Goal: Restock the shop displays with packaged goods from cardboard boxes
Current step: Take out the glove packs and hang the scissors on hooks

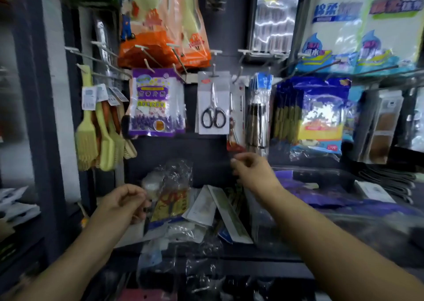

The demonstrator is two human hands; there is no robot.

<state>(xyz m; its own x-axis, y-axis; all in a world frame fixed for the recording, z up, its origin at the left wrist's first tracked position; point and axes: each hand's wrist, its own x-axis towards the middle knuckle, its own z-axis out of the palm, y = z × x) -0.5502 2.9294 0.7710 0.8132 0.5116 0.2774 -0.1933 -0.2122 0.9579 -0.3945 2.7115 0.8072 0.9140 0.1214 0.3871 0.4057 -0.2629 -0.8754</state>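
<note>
Item one, the peg wall point(206, 25): dark panel with thin metal hooks, and I judge the step in hand to be hanging carded goods from the shelf pile onto it. Item two, large soft packs up top: orange glove bags point(165, 48), glossy film, and white-and-blue cloth packs point(358, 25), pillowy, at upper right. Item three, mid-row stock: a purple sachet bag point(152, 103), crinkled plastic; a blue-and-yellow bag point(321, 117); pale yellow brushes point(91, 135), stiff bristles, paper tags. Item four, the scissors card point(213, 103): flat grey card, steel blades, black loop handles, hung square on its hook. Beside it a narrower carded item with red at its foot point(236, 126), edge-on to me, contents blurred. Item five, the goods to be hung: a loose heap of clear sleeves and flat cards point(206, 206) on the shelf below the hooks; no cardboard box shows from here. Item six, my left hand point(128, 202): fingers curled, pinching the edge of a clear, crackly packet with red print point(174, 199) at the heap's left. Item seven, my right hand point(252, 169): raised just under the red-footed card, fingers loosely bent; whether it grips anything I cannot tell through the blur. Next move, as I judge it: find the packet's punched hole and thread it onto a free hook, which needs a steady, level approach.
</note>
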